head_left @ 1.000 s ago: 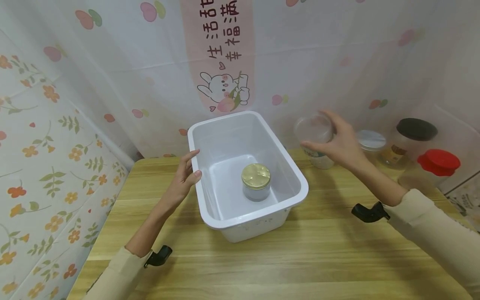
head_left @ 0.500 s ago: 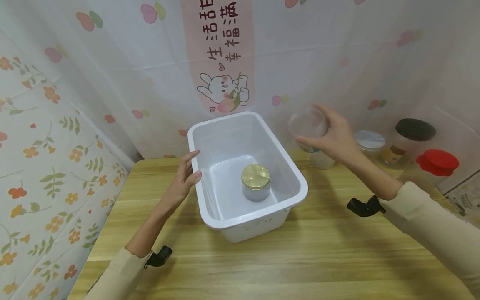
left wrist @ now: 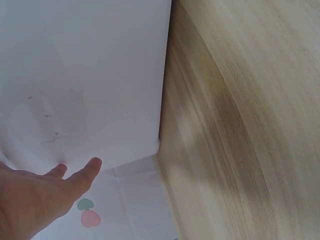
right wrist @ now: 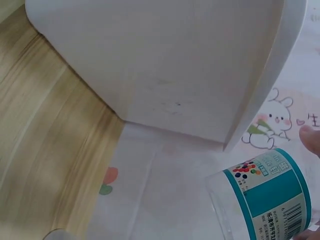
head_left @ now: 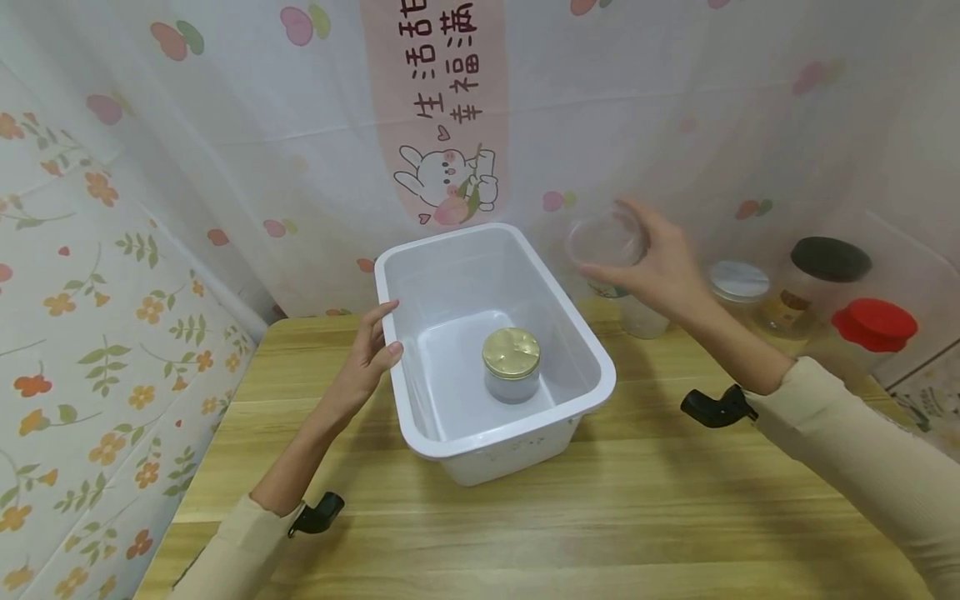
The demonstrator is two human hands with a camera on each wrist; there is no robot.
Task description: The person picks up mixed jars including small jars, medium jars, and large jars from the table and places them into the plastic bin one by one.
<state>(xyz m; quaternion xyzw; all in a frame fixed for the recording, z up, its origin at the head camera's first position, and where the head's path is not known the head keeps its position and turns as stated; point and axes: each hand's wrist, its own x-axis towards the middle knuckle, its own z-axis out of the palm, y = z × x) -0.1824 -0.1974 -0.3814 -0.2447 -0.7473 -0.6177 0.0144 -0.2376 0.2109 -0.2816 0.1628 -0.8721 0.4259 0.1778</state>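
Observation:
A white plastic basin (head_left: 510, 428) stands on the wooden table, and a small jar with a gold lid (head_left: 512, 354) sits upright inside it. At the basin's left rim my left hand (head_left: 366, 360) grips the edge, its fingers (left wrist: 85, 177) against the outer wall in the left wrist view. My right hand (head_left: 663, 262) holds a clear plastic jar (head_left: 604, 242) up in the air, right of the basin's far corner, with thumb and fingers around its sides. In the right wrist view that jar carries a teal label (right wrist: 272, 192) with a barcode.
To the right stand a clear container (head_left: 643, 321), a silver-lidded jar (head_left: 738, 282), a dark-lidded jar (head_left: 831, 258) and a red-lidded jar (head_left: 876, 325). A patterned curtain (head_left: 300, 192) hangs behind the wooden table (head_left: 600, 533).
My right hand has carried the clear plastic jar left and slightly up, closer to the basin. The left hand and the basin have stayed in place.

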